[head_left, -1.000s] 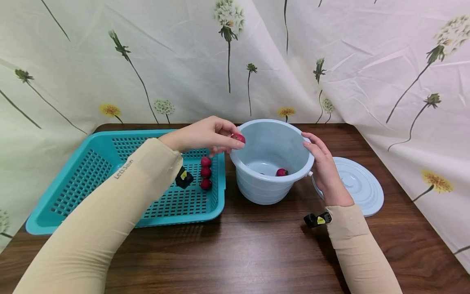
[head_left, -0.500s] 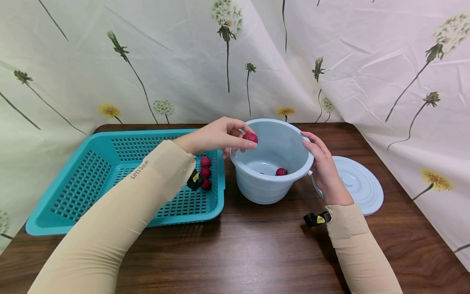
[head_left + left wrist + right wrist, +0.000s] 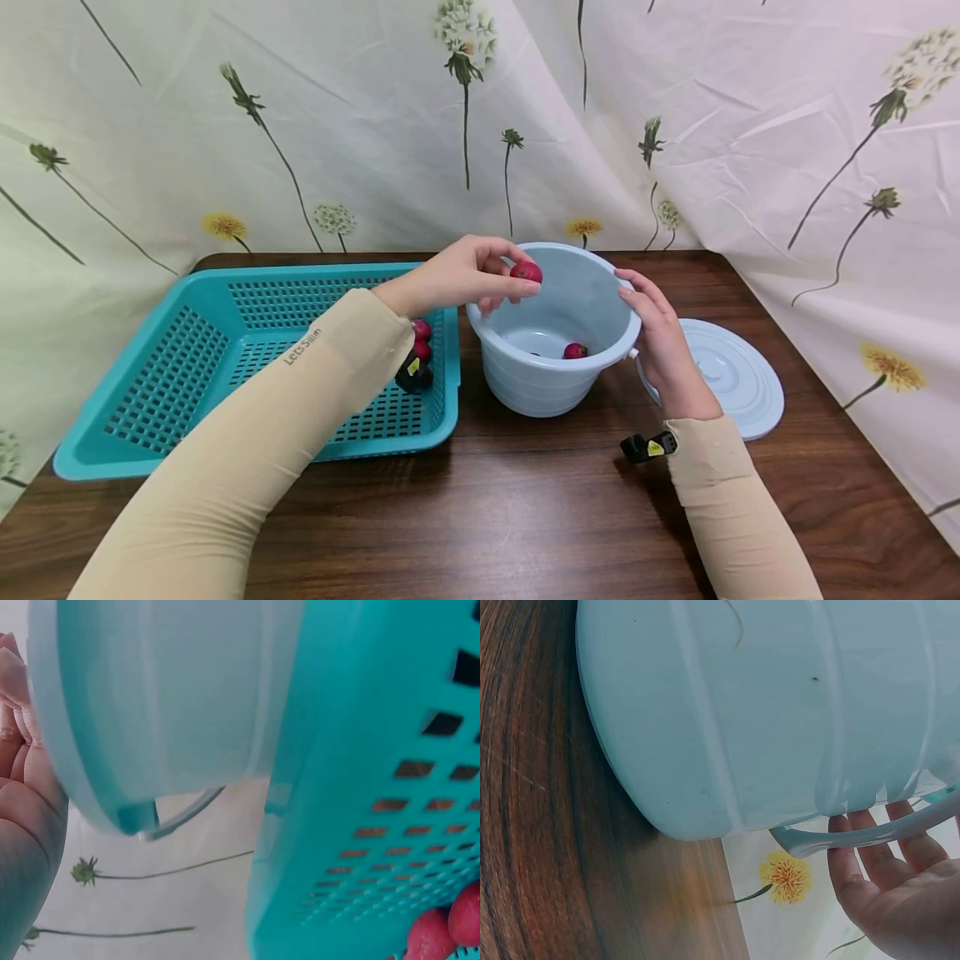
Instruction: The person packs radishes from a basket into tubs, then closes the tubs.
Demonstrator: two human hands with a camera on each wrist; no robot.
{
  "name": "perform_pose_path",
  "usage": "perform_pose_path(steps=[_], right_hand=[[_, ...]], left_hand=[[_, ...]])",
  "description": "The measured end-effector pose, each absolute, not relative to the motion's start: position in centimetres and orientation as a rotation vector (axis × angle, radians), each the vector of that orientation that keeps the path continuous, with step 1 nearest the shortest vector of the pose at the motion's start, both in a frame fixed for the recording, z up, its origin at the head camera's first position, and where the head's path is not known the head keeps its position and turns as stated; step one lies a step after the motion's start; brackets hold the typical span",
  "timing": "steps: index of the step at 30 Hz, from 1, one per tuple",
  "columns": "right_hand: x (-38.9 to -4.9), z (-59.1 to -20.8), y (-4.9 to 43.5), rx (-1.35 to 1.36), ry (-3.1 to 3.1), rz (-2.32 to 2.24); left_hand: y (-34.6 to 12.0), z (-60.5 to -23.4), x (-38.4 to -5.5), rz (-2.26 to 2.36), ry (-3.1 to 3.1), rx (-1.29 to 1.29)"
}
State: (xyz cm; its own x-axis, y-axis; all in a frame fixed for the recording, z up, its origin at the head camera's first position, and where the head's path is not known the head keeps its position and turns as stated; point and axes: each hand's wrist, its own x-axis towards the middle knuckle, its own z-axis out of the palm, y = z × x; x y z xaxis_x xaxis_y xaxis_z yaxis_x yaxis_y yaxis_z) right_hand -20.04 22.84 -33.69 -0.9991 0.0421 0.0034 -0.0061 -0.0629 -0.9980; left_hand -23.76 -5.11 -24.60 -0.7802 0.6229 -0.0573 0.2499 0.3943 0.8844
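Observation:
My left hand (image 3: 480, 271) pinches a small red radish (image 3: 527, 272) between thumb and fingers, over the left side of the pale blue bucket (image 3: 540, 387). Inside the bucket, another radish (image 3: 575, 351) lies near the front wall; a dark sliver of something shows beside it at the rim. My right hand (image 3: 666, 350) holds the bucket's right rim, and the right wrist view has its fingers (image 3: 889, 862) against the outer wall behind the handle (image 3: 877, 831). In the left wrist view the held radish is out of sight; only part of that hand (image 3: 26, 802) shows.
Left of the bucket stands a teal perforated basket (image 3: 450, 375) with a few radishes (image 3: 422, 350), partly covered by the wrist camera. A pale blue lid (image 3: 738, 375) lies on the wooden table (image 3: 525, 500) at right. A flower-printed cloth (image 3: 375, 125) hangs behind.
My left hand has moved right with the radish, from the bucket's left rim to over its opening. The right hand and the bucket have stayed in place.

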Motion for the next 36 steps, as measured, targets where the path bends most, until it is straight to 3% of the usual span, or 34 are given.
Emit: perform_pose_path(steps=[36], right_hand=[[-20.2,-33.9,22.8,-0.031,-2.131,2.26]], left_hand=[[-3.4,-24.9,-24.7,1.107,2.321,0.653]])
